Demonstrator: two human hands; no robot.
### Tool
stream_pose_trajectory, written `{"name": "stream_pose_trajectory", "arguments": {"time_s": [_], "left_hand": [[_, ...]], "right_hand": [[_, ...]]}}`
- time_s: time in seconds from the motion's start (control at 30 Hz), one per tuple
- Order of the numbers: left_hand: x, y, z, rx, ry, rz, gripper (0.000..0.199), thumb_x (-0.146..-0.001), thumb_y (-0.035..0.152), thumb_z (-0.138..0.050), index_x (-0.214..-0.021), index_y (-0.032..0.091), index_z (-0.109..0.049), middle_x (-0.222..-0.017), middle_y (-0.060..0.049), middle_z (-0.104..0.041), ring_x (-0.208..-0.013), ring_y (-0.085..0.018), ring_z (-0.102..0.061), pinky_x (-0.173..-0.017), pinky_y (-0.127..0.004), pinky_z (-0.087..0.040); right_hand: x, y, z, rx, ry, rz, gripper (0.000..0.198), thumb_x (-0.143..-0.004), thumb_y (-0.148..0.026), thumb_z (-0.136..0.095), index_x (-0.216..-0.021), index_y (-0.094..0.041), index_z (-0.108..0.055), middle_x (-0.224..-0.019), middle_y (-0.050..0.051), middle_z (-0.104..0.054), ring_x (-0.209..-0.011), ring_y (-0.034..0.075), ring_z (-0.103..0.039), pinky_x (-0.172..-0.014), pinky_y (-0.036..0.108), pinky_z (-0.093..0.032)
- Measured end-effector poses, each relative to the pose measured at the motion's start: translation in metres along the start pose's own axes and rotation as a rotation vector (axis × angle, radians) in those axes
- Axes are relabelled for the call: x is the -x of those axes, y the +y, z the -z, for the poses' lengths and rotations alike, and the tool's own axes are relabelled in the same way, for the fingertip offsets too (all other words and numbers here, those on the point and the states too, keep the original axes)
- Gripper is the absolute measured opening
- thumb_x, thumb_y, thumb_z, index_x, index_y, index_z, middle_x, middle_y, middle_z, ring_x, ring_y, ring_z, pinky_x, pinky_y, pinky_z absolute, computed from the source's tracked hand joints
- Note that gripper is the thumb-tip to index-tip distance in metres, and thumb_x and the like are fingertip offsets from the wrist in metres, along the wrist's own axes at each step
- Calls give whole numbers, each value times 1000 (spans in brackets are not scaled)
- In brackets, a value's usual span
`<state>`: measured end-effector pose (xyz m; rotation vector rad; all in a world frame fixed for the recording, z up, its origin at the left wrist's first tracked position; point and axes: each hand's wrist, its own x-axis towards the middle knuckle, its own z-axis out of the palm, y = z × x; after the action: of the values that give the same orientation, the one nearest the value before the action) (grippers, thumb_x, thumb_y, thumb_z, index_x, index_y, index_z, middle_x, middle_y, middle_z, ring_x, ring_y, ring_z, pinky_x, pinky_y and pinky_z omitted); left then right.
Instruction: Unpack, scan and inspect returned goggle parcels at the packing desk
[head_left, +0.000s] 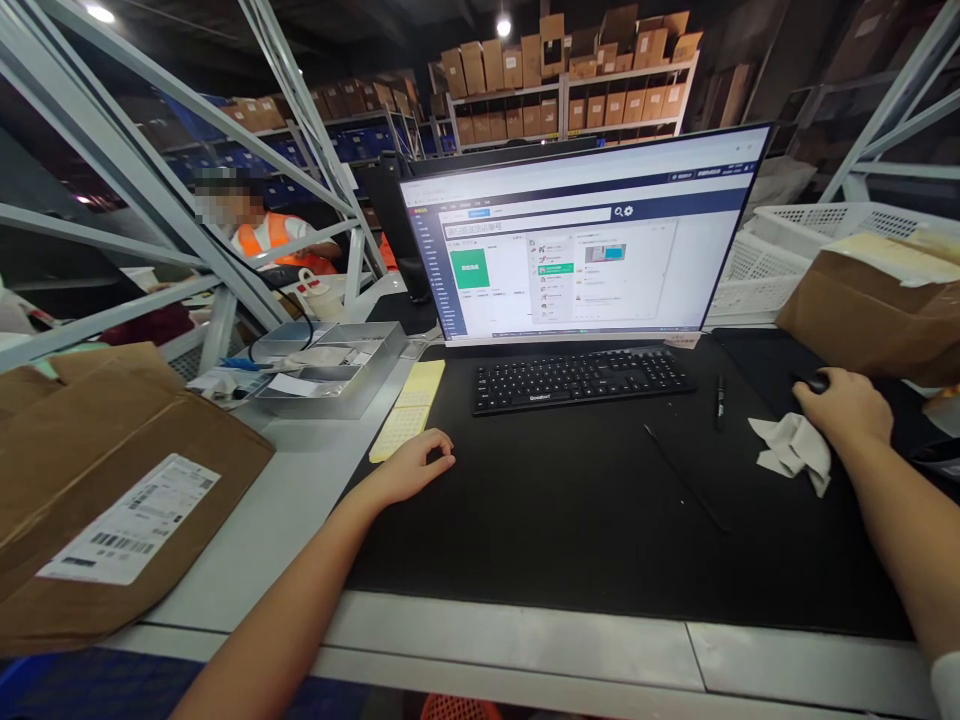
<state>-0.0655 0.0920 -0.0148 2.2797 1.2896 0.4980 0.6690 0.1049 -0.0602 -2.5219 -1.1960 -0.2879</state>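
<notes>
My right hand (847, 408) is wrapped over a black computer mouse (813, 382), only its front end showing, at the right of the black desk mat (540, 510). A crumpled white tissue (793, 450) lies beside that wrist. My left hand (415, 464) rests on the mat's left side, loosely curved and empty, with a gap between thumb and fingers. Just beyond it are yellow label sheets (409, 405). The black keyboard (581, 380) sits between the hands, in front of a lit monitor (592, 250) showing a web page and a chat window.
A cardboard box with a shipping label (127, 520) stands at left; another carton (877, 305) is at right by white baskets (885, 222). A metal tray (337, 385) holds papers. A pen (720, 402) and a thin black strip (686, 478) lie on the mat. A co-worker in an orange vest (277, 235) is behind the frame.
</notes>
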Motion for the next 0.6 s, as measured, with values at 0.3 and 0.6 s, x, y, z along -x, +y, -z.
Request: {"name": "stream_pose_trajectory", "arguments": {"time_s": [0.3, 0.6], "left_hand": [[0, 1, 0, -1, 9, 1, 23, -91, 43, -57, -82, 21, -57, -105, -7, -67, -100, -23, -63, -95, -40, -50], [0, 2, 0, -6, 13, 1, 23, -90, 43, -57, -82, 22, -58, -105, -7, -67, -99, -23, -64, -93, -40, -51]], "right_hand": [[2, -2, 3, 4, -3, 3, 69, -93, -61, -42, -149, -22, -49, -138, 19, -54, -117, 36, -58, -91, 44, -47], [0, -2, 2, -16, -6, -36, 66, -90, -62, -48, -139, -18, -54, -129, 20, -59, -110, 35, -61, -87, 44, -50]]}}
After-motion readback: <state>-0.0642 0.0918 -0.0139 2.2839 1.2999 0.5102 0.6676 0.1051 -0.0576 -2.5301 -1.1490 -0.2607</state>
